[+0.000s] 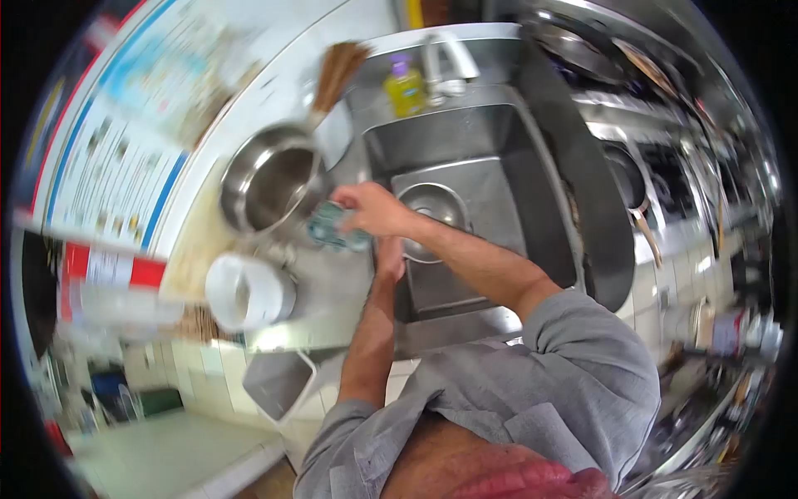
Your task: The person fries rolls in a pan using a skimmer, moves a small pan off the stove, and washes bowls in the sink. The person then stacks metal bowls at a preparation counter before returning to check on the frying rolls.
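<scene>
My right hand (370,208) reaches across the left rim of the steel sink (490,200), its fingers closed on a blurred green-grey cloth (326,226). Just below it, my left hand (391,256) is at the sink's left edge, partly covered by my right hand and forearm; its fingers are not clear. A round metal bowl (434,218) lies in the sink, to the right of both hands. Nearest to the cloth on the left is a large steel pot (270,179) on the counter (324,291).
A white container (248,291) stands on the left counter. Behind the sink are a yellow soap bottle (405,87), a faucet (449,62) and a brush (337,75). To the right, pans (619,170) rest by a stove (665,179).
</scene>
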Action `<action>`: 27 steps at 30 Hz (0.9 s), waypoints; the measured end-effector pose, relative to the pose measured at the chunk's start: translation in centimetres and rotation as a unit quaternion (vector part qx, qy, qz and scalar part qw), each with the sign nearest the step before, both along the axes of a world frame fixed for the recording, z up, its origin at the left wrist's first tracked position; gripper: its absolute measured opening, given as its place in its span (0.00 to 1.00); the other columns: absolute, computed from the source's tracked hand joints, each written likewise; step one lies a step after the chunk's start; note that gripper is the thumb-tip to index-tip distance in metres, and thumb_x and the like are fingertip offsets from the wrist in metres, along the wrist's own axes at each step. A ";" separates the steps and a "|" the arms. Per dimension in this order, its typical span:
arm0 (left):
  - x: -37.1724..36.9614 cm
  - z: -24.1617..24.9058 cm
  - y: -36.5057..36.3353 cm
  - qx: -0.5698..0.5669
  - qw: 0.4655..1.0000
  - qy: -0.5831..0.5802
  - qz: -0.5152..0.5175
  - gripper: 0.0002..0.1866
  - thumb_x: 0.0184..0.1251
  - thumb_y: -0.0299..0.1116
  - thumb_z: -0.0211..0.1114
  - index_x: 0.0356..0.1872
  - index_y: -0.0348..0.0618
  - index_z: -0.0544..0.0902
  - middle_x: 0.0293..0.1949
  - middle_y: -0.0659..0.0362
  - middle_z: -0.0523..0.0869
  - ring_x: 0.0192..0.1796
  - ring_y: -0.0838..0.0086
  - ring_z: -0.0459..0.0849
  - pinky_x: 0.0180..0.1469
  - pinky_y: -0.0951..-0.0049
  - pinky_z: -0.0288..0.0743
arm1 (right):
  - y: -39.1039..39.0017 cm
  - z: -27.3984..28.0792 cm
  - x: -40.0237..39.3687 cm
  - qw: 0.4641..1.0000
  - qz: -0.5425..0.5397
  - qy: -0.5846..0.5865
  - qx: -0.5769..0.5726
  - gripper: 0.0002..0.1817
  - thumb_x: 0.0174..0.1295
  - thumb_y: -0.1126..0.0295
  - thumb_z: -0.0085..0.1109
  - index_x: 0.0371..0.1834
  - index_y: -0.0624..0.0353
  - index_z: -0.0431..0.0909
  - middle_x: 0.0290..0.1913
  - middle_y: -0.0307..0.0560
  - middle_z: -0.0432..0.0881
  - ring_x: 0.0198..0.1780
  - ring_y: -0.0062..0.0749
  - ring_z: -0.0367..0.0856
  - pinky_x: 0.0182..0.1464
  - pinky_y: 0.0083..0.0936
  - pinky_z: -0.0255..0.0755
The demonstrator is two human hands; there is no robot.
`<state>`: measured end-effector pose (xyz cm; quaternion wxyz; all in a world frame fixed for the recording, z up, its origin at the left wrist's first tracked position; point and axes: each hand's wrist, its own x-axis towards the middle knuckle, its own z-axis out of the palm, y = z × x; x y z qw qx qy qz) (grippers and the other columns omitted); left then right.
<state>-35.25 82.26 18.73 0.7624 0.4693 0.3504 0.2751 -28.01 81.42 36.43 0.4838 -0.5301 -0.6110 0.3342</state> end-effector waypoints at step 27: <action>19.1 5.0 -1.0 -0.003 0.999 0.038 0.002 0.20 0.63 0.41 0.45 0.55 0.49 0.60 0.44 0.57 0.73 0.37 0.69 0.75 0.28 0.69 0.74 | -0.7 -17.1 21.8 0.925 -0.349 -0.149 -0.022 0.11 0.47 0.63 0.49 0.31 0.53 0.76 0.40 0.51 0.73 0.42 0.46 0.72 0.42 0.35 0.67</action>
